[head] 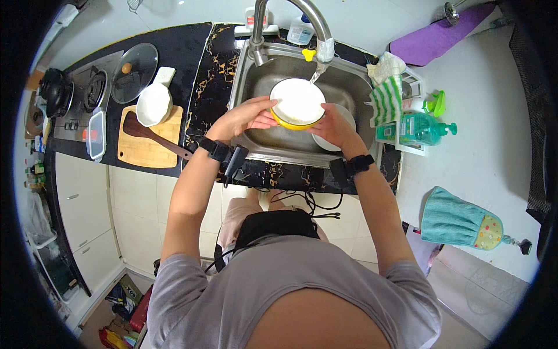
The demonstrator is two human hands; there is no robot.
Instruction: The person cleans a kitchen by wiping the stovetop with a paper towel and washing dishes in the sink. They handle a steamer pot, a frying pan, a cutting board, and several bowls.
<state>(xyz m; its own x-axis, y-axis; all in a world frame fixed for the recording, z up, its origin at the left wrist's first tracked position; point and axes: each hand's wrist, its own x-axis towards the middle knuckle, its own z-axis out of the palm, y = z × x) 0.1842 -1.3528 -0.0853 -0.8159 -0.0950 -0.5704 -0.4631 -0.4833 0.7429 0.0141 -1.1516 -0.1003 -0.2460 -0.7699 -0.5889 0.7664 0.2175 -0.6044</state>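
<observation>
Both of my hands hold a bowl (297, 102) with a white inside and a yellow outside over the stainless steel sink (261, 146). My left hand (250, 115) grips its left rim, thumb on top and fingers below. On the right side, my right hand (335, 124) grips the rim. Water runs from the faucet (324, 52) at the bowl's upper right edge. A white plate (329, 143) lies in the sink, partly hidden behind my right hand and the bowl.
Left of the sink, a wooden spatula (152, 137) and a white bowl (153, 104) rest on a cutting board (130, 152), near a glass lid (135, 83). To the right stand a white rack (412, 148), a striped cloth (386, 102) and a green pump bottle (425, 129).
</observation>
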